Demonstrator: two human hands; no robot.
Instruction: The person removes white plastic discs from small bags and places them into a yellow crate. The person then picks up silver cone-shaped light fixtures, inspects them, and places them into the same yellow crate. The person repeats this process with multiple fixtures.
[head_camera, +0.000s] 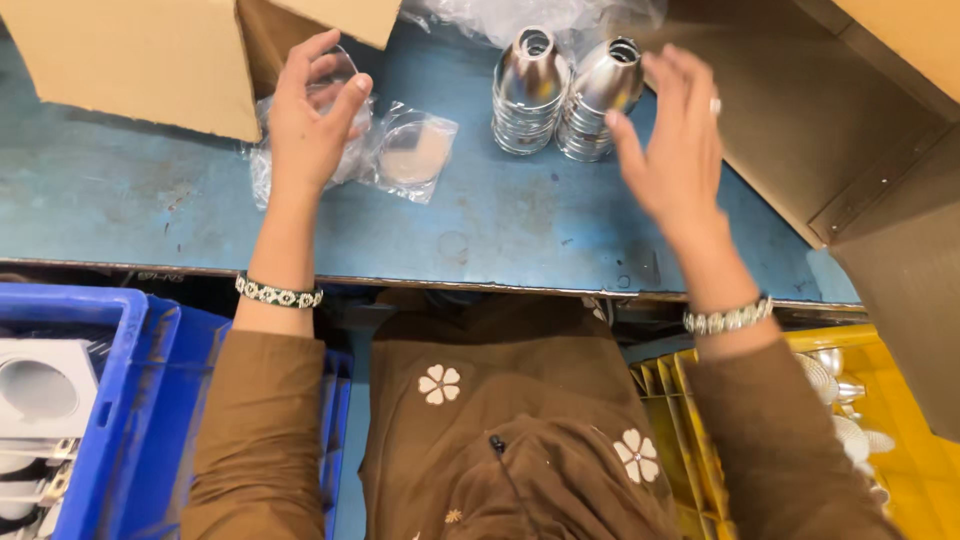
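My left hand (312, 118) reaches onto the blue worktop (150, 190) and pinches a clear round disc in a plastic bag (338, 72) between thumb and fingers. A second bagged clear disc (412, 152) lies just right of it. My right hand (672, 140) hovers with fingers spread, holding nothing, right beside two stacks of shiny metal cone-shaped reflectors (528, 88) (600, 95) standing on the worktop.
A cardboard box (130, 60) stands at the back left, another cardboard flap (900, 40) at the right. Crumpled clear plastic (480, 15) lies behind the reflectors. A blue crate (100, 400) with white parts sits lower left, a yellow crate (880, 420) with metal reflectors lower right.
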